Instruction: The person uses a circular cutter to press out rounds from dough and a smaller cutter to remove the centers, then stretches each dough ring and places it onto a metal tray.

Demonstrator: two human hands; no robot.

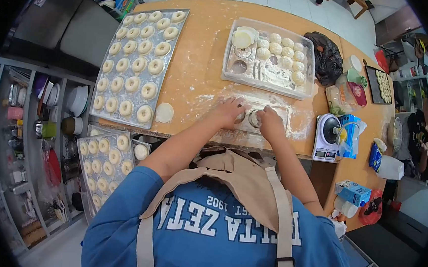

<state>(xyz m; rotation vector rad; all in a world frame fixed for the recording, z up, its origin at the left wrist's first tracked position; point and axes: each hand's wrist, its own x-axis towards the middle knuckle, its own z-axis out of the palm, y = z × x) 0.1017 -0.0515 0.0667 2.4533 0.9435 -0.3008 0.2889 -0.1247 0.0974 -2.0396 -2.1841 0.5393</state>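
On the floured board (289, 120) at the front of the table, my left hand (228, 113) has its fingers curled around a dark round-edged thing, mostly covered by the hand. Just to its right, my right hand (271, 122) grips the side of a ring-shaped cutter (254, 118). The cutter rests on the white, floury surface. Behind both hands stands a clear plastic tub (267, 86) with rows of floured dough balls (275, 48) and a small bowl (244, 38). A flat dough round (165, 112) lies on the table to the left.
A metal tray (153, 87) of ring-shaped dough pieces fills the table's left side; another such tray (132, 150) sits lower. At right are a black plastic bag (325, 57), a kitchen scale (326, 136), a blue carton (350, 138) and a dark tray (376, 80) of small dough pieces.
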